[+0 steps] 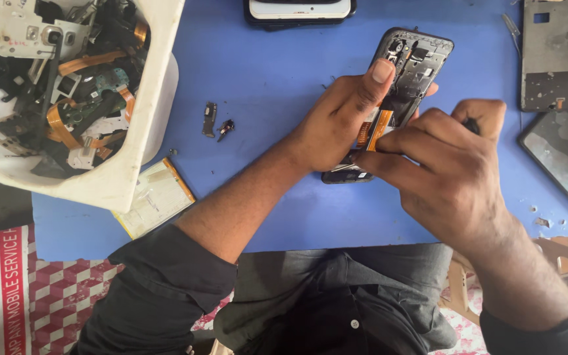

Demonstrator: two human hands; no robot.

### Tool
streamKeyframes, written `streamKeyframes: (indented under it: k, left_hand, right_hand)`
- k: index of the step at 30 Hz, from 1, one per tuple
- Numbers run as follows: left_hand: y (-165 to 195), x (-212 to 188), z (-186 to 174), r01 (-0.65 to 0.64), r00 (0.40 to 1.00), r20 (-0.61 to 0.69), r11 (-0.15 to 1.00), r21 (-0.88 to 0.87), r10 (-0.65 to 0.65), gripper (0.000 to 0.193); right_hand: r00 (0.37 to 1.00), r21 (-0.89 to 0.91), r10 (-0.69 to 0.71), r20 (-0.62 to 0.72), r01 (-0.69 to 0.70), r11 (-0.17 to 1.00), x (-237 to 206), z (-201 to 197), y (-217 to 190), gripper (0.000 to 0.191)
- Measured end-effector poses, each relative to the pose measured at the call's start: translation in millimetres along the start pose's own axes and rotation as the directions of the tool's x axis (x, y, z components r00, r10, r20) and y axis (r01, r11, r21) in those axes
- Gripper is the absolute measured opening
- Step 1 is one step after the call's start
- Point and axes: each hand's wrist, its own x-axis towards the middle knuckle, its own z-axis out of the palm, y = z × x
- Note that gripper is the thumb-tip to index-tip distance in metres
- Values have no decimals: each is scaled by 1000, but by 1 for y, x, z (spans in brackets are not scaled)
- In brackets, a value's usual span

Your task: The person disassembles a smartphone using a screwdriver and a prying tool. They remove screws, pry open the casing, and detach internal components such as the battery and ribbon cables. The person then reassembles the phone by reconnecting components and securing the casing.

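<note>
Plastic, white and square-cornered, forms the tub at the far left, and it is heaped with scrap phone parts: black frames, small metal shields and curling orange ribbon cables. Tucked under its near corner lies a flat, pale battery pouch with a yellowish edge. Just right of the tub, two small dark metal brackets sit loose on the smooth blue table, with a few specks of debris around them.

At the middle, the left hand is clamped round an opened phone, thumb pressed flat on its upper inner frame and fingers wrapped behind it. The phone is tilted up off the table, its lower end near the surface, its back removed so that black plastic shielding, a camera cutout and an orange flex strip show. The right hand is curled tight, fingertips pinching at the phone's lower middle by the orange strip; a dark slim object shows at the knuckles, too hidden to identify.

Along the top edge rests another phone, light-faced with a dark rim. At the right lie a grey, dusty rectangular back frame and, below it, a glossy black glass panel.
</note>
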Motion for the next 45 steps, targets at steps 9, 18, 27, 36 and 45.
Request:
streamKeyframes:
  k: [9,18,27,36,45]
  left_hand:
    - [3,0,-1,-15,1000,-20,996,91,17,95]
    - [3,-3,0,-50,998,-42,998,33,51,93]
    - [-2,1,2,-82,996,-31,993,-83,80,86]
    - [-1,-1,3,-106,994,-15,991,-86,105,88]
    - [-2,-3,3,-42,999,8,994,-98,43,94]
  right_hand:
    - [999,101,-41,-26,43,994,-4,17,13,29]
    - [992,-9,31,-123,-32,999,-14,24,-3,28]
    - [977,-85,166,-134,-179,980,-20,19,-33,23]
    - [906,-206,412,-102,-424,882,-16,15,-82,30]
    - [950,35,306,65,-308,951,-12,1,-32,12]
